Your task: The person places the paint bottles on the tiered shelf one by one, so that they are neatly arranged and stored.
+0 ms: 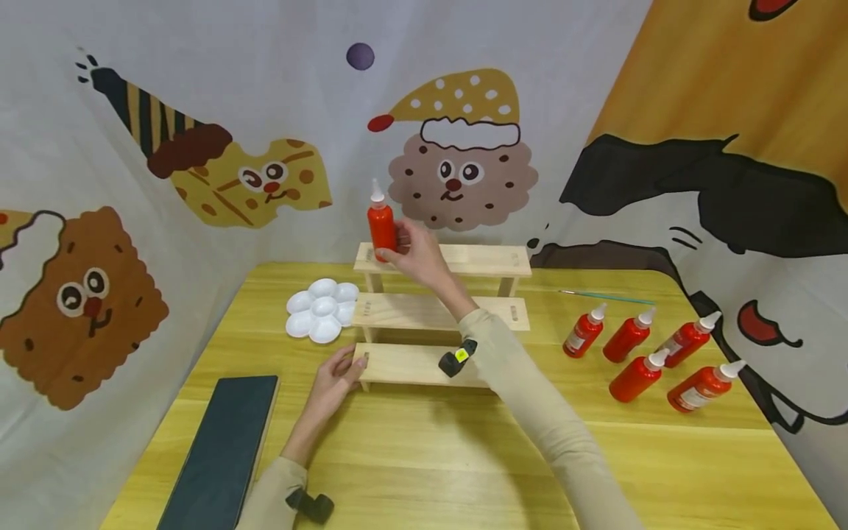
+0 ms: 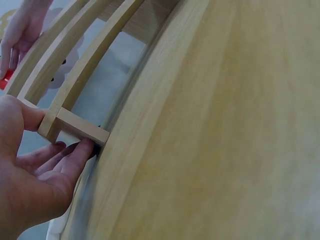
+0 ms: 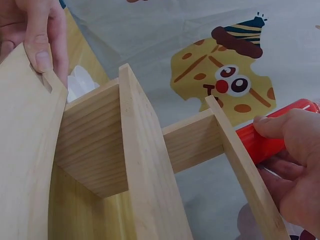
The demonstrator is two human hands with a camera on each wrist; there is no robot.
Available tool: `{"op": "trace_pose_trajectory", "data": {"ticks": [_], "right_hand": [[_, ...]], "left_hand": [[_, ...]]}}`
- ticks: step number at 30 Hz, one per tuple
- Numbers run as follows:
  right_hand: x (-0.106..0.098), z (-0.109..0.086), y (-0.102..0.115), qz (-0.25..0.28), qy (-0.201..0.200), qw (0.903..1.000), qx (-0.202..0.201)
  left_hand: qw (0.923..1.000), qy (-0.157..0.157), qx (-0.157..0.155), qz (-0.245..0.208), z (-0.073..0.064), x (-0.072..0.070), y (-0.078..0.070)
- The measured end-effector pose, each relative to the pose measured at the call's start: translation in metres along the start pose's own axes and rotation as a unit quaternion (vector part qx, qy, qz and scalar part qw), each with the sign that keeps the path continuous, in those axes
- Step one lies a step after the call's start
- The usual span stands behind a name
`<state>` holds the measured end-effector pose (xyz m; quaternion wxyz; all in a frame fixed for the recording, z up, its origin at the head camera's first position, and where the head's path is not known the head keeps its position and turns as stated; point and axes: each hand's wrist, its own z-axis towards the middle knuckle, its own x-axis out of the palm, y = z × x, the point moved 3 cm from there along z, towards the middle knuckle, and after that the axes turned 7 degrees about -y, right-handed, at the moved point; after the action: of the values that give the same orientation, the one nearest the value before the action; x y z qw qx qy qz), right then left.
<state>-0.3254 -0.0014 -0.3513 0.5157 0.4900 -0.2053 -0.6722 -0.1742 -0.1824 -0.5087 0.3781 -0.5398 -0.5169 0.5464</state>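
Observation:
A three-step wooden stand stands on the table. At the left end of its top step, my right hand grips a red squeeze bottle with a white nozzle, held upright. The right wrist view shows fingers and thumb around the red bottle, right by the top board; whether its base touches the board I cannot tell. My left hand holds the left end of the lowest step. In the left wrist view, its thumb lies on the board and its fingers are at the end support.
Several more red bottles stand to the right of the stand, near a thin brush. A white flower-shaped palette lies at the stand's left. Nearer on the left is a dark book-like slab. A printed cloth hangs behind.

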Motion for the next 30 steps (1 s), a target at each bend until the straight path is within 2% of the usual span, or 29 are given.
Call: {"op": "trace_pose_trajectory", "data": {"ticks": [5, 8, 13, 18, 30], "right_hand": [[-0.005, -0.009, -0.002, 0.009, 0.010, 0.9998, 0.016], [-0.014, -0.014, -0.001, 0.015, 0.003, 0.9996, 0.024], [-0.035, -0.023, 0.002, 0.031, -0.023, 0.9988, 0.030], [-0.058, -0.032, 0.005, 0.030, -0.044, 0.9981, 0.032], [-0.111, -0.064, 0.011, 0.013, -0.102, 0.9947, 0.005]], "left_hand": [[1.0000, 0.001, -0.003, -0.006, -0.003, 0.002, 0.002], [1.0000, -0.002, 0.000, -0.008, -0.003, 0.003, 0.002], [1.0000, -0.008, 0.006, -0.001, -0.002, 0.002, 0.002], [0.9999, -0.010, -0.005, 0.000, -0.002, 0.000, 0.004], [0.9999, -0.012, -0.006, -0.001, 0.000, 0.001, 0.000]]}}
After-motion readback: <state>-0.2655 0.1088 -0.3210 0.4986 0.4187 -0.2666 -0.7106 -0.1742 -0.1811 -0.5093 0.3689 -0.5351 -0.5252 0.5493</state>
